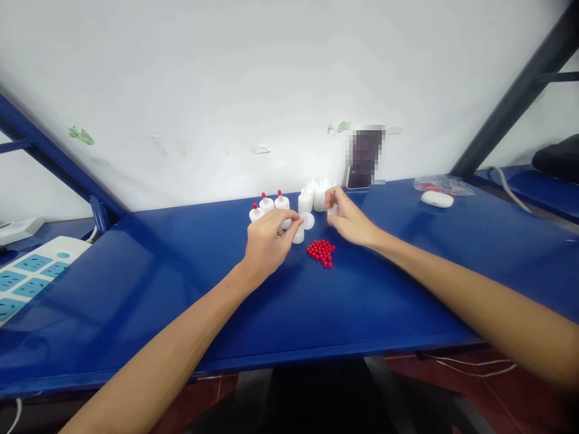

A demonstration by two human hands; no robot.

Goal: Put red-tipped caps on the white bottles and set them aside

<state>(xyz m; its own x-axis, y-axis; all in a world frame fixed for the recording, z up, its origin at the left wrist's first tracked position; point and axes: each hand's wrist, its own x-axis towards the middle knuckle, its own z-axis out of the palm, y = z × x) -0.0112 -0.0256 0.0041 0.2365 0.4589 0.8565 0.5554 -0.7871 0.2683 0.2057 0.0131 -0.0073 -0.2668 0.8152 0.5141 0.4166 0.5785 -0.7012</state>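
Note:
My left hand is closed in a pinch, its fingertips at the edge of a white round piece like a bottle lid. Just below that piece is another white plastic part, partly covered by the fingers. My right hand has its fingers curled together around something white, mostly hidden. Between the hands and nearer to me lies a cluster of small red caps. Behind my left hand stand white bottles with red-capped nozzles. More white bottles, showing no red tips, stand near the wall.
A phone, partly blurred, leans on the wall. A white case and a clear bag with red bits lie on the blue table at right. A power strip is at left. Blue metal posts frame both sides.

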